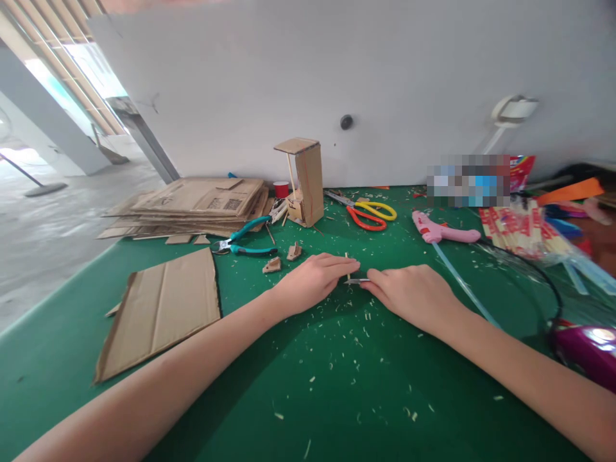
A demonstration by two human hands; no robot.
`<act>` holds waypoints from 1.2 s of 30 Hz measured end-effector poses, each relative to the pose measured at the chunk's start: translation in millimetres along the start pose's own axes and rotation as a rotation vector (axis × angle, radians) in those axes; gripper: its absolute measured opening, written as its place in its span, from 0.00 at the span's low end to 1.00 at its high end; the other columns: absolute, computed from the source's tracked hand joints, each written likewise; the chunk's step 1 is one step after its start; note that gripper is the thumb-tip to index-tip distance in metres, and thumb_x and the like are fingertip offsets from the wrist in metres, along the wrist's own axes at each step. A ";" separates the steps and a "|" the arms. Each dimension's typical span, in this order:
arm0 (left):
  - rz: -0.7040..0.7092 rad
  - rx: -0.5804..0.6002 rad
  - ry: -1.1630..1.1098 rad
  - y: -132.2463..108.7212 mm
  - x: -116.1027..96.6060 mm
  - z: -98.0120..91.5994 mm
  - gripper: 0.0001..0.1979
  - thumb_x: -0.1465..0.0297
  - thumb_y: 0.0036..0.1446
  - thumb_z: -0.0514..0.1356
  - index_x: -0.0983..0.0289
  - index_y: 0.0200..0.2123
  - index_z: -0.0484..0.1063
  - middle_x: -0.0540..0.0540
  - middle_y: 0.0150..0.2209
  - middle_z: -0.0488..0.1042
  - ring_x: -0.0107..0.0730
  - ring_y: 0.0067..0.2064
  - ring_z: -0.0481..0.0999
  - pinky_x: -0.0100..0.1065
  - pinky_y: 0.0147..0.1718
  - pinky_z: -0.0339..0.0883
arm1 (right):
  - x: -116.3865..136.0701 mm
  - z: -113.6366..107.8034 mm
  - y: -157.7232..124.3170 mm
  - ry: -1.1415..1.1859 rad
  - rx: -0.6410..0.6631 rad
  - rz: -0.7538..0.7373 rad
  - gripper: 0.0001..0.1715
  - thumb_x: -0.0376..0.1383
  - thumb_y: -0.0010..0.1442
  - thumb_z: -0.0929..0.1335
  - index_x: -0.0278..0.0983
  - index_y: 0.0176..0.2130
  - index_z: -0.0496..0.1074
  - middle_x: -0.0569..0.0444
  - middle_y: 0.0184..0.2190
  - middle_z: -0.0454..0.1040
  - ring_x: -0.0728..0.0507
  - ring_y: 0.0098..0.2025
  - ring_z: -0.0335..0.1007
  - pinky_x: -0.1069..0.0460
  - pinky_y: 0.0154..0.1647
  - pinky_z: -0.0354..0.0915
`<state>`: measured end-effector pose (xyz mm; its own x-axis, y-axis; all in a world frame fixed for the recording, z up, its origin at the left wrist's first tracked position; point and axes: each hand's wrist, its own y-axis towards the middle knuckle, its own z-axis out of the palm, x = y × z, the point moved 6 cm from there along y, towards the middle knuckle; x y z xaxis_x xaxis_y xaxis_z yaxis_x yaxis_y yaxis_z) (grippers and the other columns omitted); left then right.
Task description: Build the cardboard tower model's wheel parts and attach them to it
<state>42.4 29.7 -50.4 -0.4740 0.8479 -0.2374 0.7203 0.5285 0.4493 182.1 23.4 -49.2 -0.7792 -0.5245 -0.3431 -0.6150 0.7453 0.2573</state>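
Observation:
Between the fingers of my left hand (pixel 317 279) is a short, thin wooden stick (pixel 347 258), held upright near the table top. My right hand (pixel 416 292) grips a small knife, its narrow metal blade (pixel 355 281) pointing left and meeting or nearly meeting the stick; the handle is hidden in my fist. Pale shavings (pixel 368 316) lie scattered around and below both hands. Two small cut cardboard pieces (pixel 272 265) rest just left of my left hand. Behind them stands a small cardboard structure (pixel 309 183) with a flat top and a thin stick post.
Teal-handled cutters (pixel 250 247) and a cardboard sheet (pixel 161 305) lie left, with stacked cardboard (pixel 192 202) behind. Scissors (pixel 373 213) with red and yellow handles lie beyond my hands. A pink glue gun (pixel 445 229) with its black cord and a purple object (pixel 587 350) are at right.

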 end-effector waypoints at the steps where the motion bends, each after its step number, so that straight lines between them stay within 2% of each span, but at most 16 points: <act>1: 0.002 0.002 0.000 0.1 -0.2 -0.1 0.21 0.80 0.60 0.49 0.63 0.54 0.64 0.57 0.53 0.70 0.33 0.54 0.69 0.39 0.51 0.66 | 0.8 -0.7 0.1 0.007 -0.007 -0.012 0.21 0.46 0.64 0.58 0.39 0.29 0.69 0.56 0.17 0.72 0.45 0.18 0.67 0.52 0.20 0.34; 7: 0.015 -0.003 0.032 -0.1 -1.7 0.3 0.22 0.81 0.59 0.48 0.62 0.55 0.63 0.57 0.54 0.69 0.34 0.54 0.68 0.40 0.52 0.65 | -0.5 -1.2 -2.0 0.015 -0.095 0.080 0.23 0.43 0.66 0.56 0.37 0.27 0.69 0.55 0.19 0.73 0.49 0.18 0.66 0.52 0.20 0.35; 14: -0.055 0.034 0.114 -1.7 1.6 2.1 0.21 0.79 0.60 0.47 0.62 0.56 0.63 0.59 0.50 0.67 0.36 0.50 0.69 0.40 0.48 0.67 | -0.6 3.4 1.6 0.026 0.002 -0.028 0.21 0.45 0.65 0.57 0.39 0.30 0.70 0.56 0.18 0.73 0.47 0.18 0.65 0.52 0.20 0.35; 20: -0.057 -0.015 0.080 -1.4 1.6 0.2 0.20 0.77 0.63 0.47 0.63 0.58 0.58 0.58 0.52 0.69 0.35 0.52 0.68 0.39 0.50 0.65 | -4.0 0.7 -1.6 0.005 -0.045 0.094 0.22 0.45 0.66 0.56 0.39 0.30 0.70 0.56 0.20 0.74 0.46 0.19 0.68 0.52 0.20 0.35; 23: -0.055 -0.022 0.065 -1.1 0.7 -0.6 0.17 0.75 0.63 0.48 0.64 0.55 0.61 0.57 0.49 0.71 0.35 0.51 0.69 0.38 0.49 0.66 | -3.6 1.6 -0.5 0.025 -0.018 0.062 0.22 0.46 0.65 0.56 0.39 0.29 0.69 0.56 0.19 0.74 0.46 0.18 0.67 0.52 0.20 0.35; 26: -0.031 -0.008 0.062 -0.8 -1.2 -0.9 0.15 0.75 0.64 0.47 0.63 0.53 0.63 0.56 0.49 0.72 0.34 0.51 0.70 0.39 0.49 0.66 | -1.5 2.1 0.6 0.044 0.004 -0.015 0.21 0.46 0.65 0.57 0.39 0.29 0.69 0.57 0.18 0.73 0.47 0.18 0.67 0.52 0.20 0.35; 33: 0.050 -0.051 0.123 -2.1 -5.5 -3.3 0.17 0.78 0.62 0.48 0.64 0.52 0.64 0.57 0.51 0.71 0.34 0.51 0.69 0.39 0.49 0.66 | -1.3 -0.3 0.9 -0.024 -0.063 0.056 0.22 0.44 0.66 0.56 0.38 0.28 0.68 0.57 0.19 0.72 0.46 0.19 0.68 0.52 0.20 0.35; 36: 0.101 -0.068 0.155 -1.8 -9.9 -5.1 0.17 0.79 0.62 0.47 0.66 0.52 0.64 0.58 0.51 0.72 0.35 0.49 0.69 0.39 0.49 0.67 | 2.3 0.3 2.0 -0.033 -0.041 -0.012 0.20 0.45 0.65 0.57 0.39 0.29 0.68 0.58 0.18 0.72 0.47 0.17 0.66 0.52 0.20 0.35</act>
<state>43.2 20.1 -44.5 -0.4774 0.8769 -0.0554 0.7347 0.4330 0.5222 179.1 23.8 -49.8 -0.7678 -0.5191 -0.3754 -0.6293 0.7210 0.2900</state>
